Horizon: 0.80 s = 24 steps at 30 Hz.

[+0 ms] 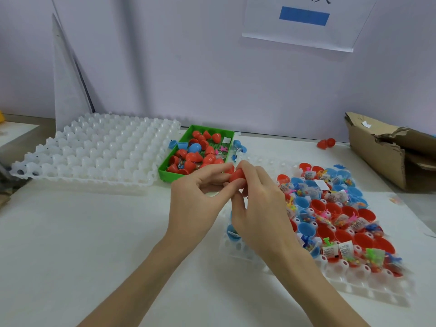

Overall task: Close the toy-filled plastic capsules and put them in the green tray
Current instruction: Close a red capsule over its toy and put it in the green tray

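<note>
A red capsule [236,176] is gripped between both my hands just in front of the green tray [174,152]. My left hand [200,192] pinches its left end and my right hand [257,204] curls round its right part. The green tray holds several red capsules and a blue one [194,147]. To the right, a white holder tray [368,284] carries several open red and blue capsule halves [330,218] with small packaged toys in them.
A large white dimpled tray [94,149] lies upside down at the left. Loose blue capsule halves [178,144] sit beside the green tray. One red capsule [326,143] lies near the back wall. A torn cardboard box [387,147] stands at the right.
</note>
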Tool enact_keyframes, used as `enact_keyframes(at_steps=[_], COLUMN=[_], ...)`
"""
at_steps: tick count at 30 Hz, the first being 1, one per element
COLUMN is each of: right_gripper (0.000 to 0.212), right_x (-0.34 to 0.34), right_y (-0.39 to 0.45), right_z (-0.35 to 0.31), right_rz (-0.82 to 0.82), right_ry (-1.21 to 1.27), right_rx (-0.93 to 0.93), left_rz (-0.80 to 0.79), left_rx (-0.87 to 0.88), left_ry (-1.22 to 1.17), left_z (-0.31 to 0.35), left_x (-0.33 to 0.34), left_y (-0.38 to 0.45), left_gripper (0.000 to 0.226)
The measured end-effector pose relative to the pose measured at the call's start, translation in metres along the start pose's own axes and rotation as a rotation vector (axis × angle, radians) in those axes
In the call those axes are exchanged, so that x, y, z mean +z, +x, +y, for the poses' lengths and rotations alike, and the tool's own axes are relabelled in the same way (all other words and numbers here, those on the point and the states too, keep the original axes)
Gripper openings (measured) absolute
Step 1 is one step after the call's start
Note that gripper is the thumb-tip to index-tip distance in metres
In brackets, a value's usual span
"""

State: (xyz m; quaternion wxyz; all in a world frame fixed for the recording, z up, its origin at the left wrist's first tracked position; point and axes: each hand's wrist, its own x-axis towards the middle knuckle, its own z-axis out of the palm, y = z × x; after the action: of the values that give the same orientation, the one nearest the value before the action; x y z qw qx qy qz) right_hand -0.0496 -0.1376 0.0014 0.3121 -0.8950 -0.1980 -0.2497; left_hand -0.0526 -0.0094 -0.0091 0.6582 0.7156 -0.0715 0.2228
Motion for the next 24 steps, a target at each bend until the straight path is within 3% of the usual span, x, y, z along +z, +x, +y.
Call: enact_keyframes(at_steps=[6,12,16,24], right_gripper=[0.026,0.043,0.057,0.042], right_x=[-0.001,0.003,0.003,0.002], right_y=[0.001,0.002,0.001,0.002], right_z=[0.005,0.005,0.005,0.008], right_rz=[-0.032,0.095,0.154,0.214], right_ry=[0.045,0.068,0.047,0.163], right_rx=[0.005,-0.032,-0.083,-0.183], left_rz=[0.001,-0.087,-0.141,-0.291], left_rx=[-0.011,-0.165,-0.159,-0.429], left_ry=[-0.047,-0.246,-0.307,-0.661], left_z=[0.003,0.008,0.009,0.009], left_x=[0.001,-0.003,-0.006,-0.011], left_y=[0.000,0.005,0.008,0.012], left_gripper=[0.024,0.022,0.025,0.031])
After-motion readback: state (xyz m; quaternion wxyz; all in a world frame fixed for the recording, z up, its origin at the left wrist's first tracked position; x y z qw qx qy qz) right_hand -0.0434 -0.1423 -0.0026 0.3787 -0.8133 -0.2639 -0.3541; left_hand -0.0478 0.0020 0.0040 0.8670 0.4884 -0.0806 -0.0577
